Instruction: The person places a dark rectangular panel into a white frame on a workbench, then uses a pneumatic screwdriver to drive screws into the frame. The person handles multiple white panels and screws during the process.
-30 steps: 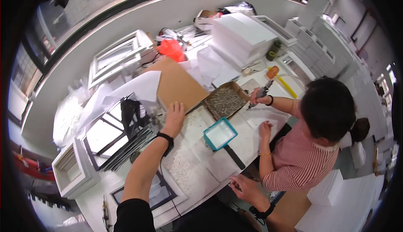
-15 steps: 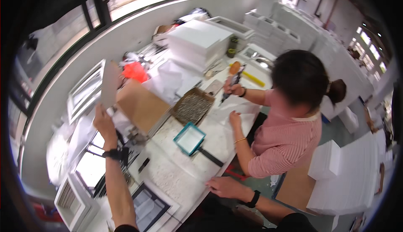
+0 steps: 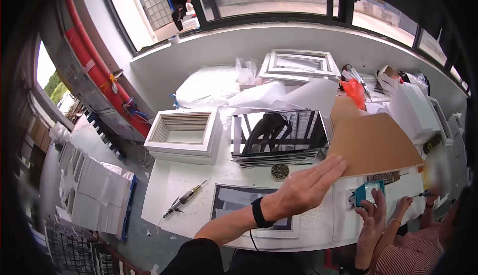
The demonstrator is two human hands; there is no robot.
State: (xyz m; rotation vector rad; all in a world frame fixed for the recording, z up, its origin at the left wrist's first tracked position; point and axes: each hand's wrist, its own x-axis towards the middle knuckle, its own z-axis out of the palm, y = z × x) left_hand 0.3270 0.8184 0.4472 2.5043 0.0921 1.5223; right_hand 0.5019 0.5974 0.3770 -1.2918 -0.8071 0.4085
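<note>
My left hand point(image 3: 311, 185) reaches across the table, fingers together, gripping the left corner of a thin brown board point(image 3: 376, 143). That board is tilted above the table, and another brown board point(image 3: 344, 109) shows behind it. My right hand point(image 3: 371, 222) is raised near the front edge, fingers spread and holding nothing. Just behind its fingers is a teal square tray point(image 3: 367, 193), partly covered by them. In front of me lies a white frame point(image 3: 284, 234) with a dark grey panel point(image 3: 234, 200) in it, half hidden by my left forearm.
A power screwdriver point(image 3: 183, 199) lies at the left. Stacked white frames point(image 3: 181, 150), a pile of glossy dark panels point(image 3: 279, 133) and a round tin of small parts point(image 3: 280, 172) stand behind. At the right, a co-worker in a striped shirt point(image 3: 411, 250) holds a tool.
My view has swung left. My left hand has come from the far side with a board to the table's middle. My right hand has lifted off the table edge, its fingers spreading.
</note>
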